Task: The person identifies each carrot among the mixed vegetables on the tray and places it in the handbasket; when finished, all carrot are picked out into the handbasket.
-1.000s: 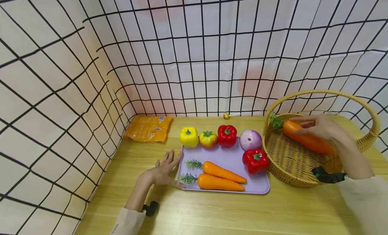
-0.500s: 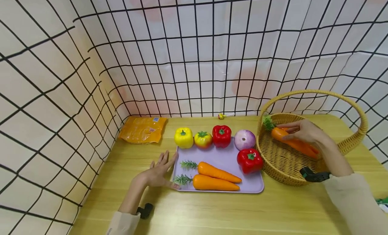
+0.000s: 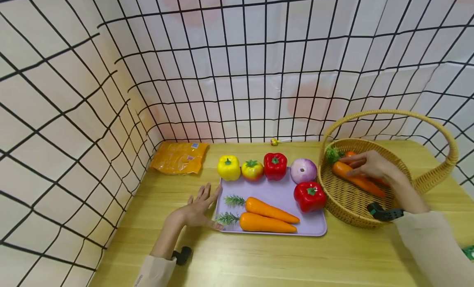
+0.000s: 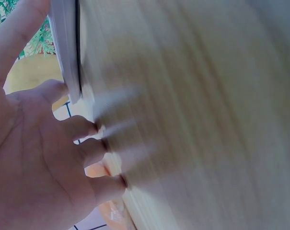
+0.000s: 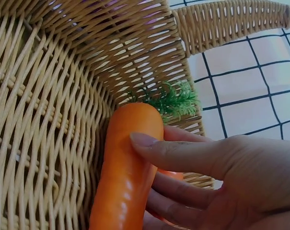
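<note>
Inside the wicker basket (image 3: 355,208), my right hand (image 3: 372,165) holds an orange carrot (image 5: 125,167) by its thick end, the thumb across it and fingers behind. Green tops (image 5: 176,100) show beyond it. Part of a second orange carrot (image 3: 381,181) shows behind the hand. My left hand (image 3: 194,211) spreads its fingers along the left edge of the lilac tray (image 3: 237,188), thumb and fingertips touching rim and table. On the tray lie two carrots (image 3: 268,223), a red bell pepper (image 3: 310,196) and, at its back edge, a purple onion (image 3: 303,170).
Along the tray's back edge sit a yellow bell pepper (image 3: 228,168), a tomato (image 3: 252,171) and another red pepper (image 3: 275,166). An orange packet (image 3: 179,157) lies back left, a lollipop (image 3: 275,142) by the wall. The basket's tall handle (image 3: 392,112) arches over the right side.
The carrot in my right hand has gone down deeper into the basket, and the second carrot behind it has come into view. My left hand stays at the tray; the head view shifts slightly.
</note>
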A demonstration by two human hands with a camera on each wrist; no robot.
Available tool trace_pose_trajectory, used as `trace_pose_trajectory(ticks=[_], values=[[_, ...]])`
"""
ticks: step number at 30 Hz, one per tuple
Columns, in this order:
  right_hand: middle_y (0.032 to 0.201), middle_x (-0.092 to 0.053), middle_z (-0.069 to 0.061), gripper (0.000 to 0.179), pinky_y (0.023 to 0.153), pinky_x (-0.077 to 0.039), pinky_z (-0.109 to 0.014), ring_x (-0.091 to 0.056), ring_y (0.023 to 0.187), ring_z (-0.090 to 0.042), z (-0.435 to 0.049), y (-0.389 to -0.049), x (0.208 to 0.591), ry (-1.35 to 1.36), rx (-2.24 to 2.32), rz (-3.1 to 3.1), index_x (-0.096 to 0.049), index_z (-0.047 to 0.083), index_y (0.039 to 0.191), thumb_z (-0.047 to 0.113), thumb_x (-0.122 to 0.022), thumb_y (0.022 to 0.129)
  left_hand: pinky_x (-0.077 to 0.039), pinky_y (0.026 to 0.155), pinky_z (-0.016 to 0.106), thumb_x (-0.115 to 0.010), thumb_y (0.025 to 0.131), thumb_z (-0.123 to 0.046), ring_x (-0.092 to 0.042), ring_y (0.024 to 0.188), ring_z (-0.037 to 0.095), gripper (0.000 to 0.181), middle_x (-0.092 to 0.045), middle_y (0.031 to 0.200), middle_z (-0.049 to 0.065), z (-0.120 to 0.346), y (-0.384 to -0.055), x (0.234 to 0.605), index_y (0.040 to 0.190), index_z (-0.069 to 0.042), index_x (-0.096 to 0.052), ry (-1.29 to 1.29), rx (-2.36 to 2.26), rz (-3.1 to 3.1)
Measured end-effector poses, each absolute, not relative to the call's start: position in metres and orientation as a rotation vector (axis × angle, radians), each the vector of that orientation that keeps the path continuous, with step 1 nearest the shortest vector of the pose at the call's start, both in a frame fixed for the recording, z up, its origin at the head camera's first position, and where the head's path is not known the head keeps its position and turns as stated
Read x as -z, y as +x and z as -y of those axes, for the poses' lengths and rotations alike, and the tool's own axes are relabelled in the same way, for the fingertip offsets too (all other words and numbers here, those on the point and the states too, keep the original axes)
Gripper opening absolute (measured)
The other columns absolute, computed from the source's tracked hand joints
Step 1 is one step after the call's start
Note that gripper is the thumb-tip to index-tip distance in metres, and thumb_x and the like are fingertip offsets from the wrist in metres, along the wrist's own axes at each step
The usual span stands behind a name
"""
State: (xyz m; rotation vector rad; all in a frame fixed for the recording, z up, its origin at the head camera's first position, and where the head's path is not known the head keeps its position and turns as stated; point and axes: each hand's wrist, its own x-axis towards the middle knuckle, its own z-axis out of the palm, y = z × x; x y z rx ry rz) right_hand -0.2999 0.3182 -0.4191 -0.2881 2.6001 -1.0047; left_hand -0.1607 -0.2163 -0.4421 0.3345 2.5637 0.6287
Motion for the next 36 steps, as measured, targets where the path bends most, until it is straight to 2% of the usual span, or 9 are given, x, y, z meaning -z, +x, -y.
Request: trace_pose_trajectory(ticks=[3,18,22,25,26,28,31,33,36], values=[[0.132,-0.064,-0.037,0.063,0.060,-0.051,-0.025,-0.059,0.078,-0.010,-0.317,-0.301,0.421,-0.264,1.045,-2.581,-0.059,-0.003,0.141,0.017,-0.084,0.087,0.004,0.125,0.073,-0.087,0.080,-0.050,0.014,0.159,0.045,0.126,0.015,0.171,0.026,0.215,-0.161,0.442,0.168,-0.018,-0.002,0.327,-0.629,-2.560],[0.137,-0.060,-0.036,0.063,0.063,-0.052,-0.025,-0.057,0.082,-0.008,-0.319,-0.301,0.423,-0.270,0.990,-2.619,-0.061,-0.002,0.140,0.022,-0.085,0.087,0.005,0.125,0.072,-0.086,0.081,-0.050,0.014,0.160,0.043,0.125,0.015,0.171,0.025,0.215,-0.160,0.443,0.168,-0.019,-0.002,0.324,-0.628,-2.558],[0.133,-0.065,-0.033,0.063,0.062,-0.053,-0.025,-0.059,0.079,-0.007,-0.318,-0.302,0.422,-0.264,1.015,-2.608,-0.061,-0.002,0.140,0.020,-0.085,0.086,0.004,0.125,0.073,-0.086,0.081,-0.049,0.014,0.160,0.044,0.125,0.015,0.171,0.025,0.216,-0.162,0.444,0.168,-0.019,-0.001,0.327,-0.622,-2.561],[0.135,-0.063,-0.034,0.063,0.066,-0.056,-0.026,-0.064,0.088,-0.011,-0.316,-0.302,0.418,-0.286,0.987,-2.614,-0.062,-0.002,0.139,0.022,-0.085,0.086,0.003,0.125,0.073,-0.086,0.080,-0.050,0.013,0.160,0.044,0.126,0.014,0.171,0.026,0.216,-0.163,0.443,0.168,-0.019,-0.002,0.332,-0.612,-2.568],[0.135,-0.063,-0.033,0.063,0.069,-0.058,-0.027,-0.068,0.093,-0.017,-0.316,-0.301,0.416,-0.309,0.950,-2.631,-0.062,-0.002,0.139,0.024,-0.085,0.086,0.003,0.125,0.073,-0.086,0.080,-0.051,0.013,0.160,0.044,0.126,0.014,0.171,0.025,0.216,-0.163,0.443,0.168,-0.019,-0.002,0.335,-0.611,-2.566],[0.136,-0.063,-0.033,0.061,0.082,-0.061,-0.038,-0.070,0.105,-0.032,-0.317,-0.300,0.410,-0.377,0.872,-2.666,-0.063,-0.002,0.139,0.028,-0.082,0.090,0.004,0.125,0.072,-0.086,0.080,-0.052,0.013,0.160,0.044,0.126,0.015,0.171,0.025,0.216,-0.164,0.443,0.168,-0.019,-0.002,0.337,-0.611,-2.564],[0.138,-0.063,-0.030,0.058,0.099,-0.055,-0.057,-0.060,0.125,-0.050,-0.316,-0.294,0.399,-0.450,0.782,-2.706,-0.062,-0.001,0.140,0.035,-0.074,0.096,0.004,0.125,0.072,-0.086,0.080,-0.052,0.014,0.160,0.043,0.126,0.016,0.171,0.025,0.216,-0.164,0.443,0.168,-0.019,-0.002,0.331,-0.611,-2.558],[0.141,-0.062,-0.028,0.057,0.104,-0.046,-0.067,-0.054,0.132,-0.053,-0.315,-0.287,0.390,-0.468,0.765,-2.718,-0.062,0.001,0.142,0.039,-0.069,0.099,0.003,0.125,0.072,-0.086,0.080,-0.052,0.014,0.160,0.043,0.126,0.016,0.171,0.025,0.216,-0.164,0.443,0.168,-0.019,-0.001,0.327,-0.603,-2.558],[0.144,-0.062,-0.023,0.057,0.104,-0.043,-0.071,-0.052,0.135,-0.052,-0.312,-0.272,0.376,-0.459,0.763,-2.732,-0.062,0.009,0.143,0.047,-0.063,0.102,0.003,0.125,0.073,-0.086,0.080,-0.051,0.013,0.160,0.044,0.126,0.015,0.171,0.026,0.216,-0.163,0.441,0.168,-0.018,-0.002,0.325,-0.595,-2.561]])
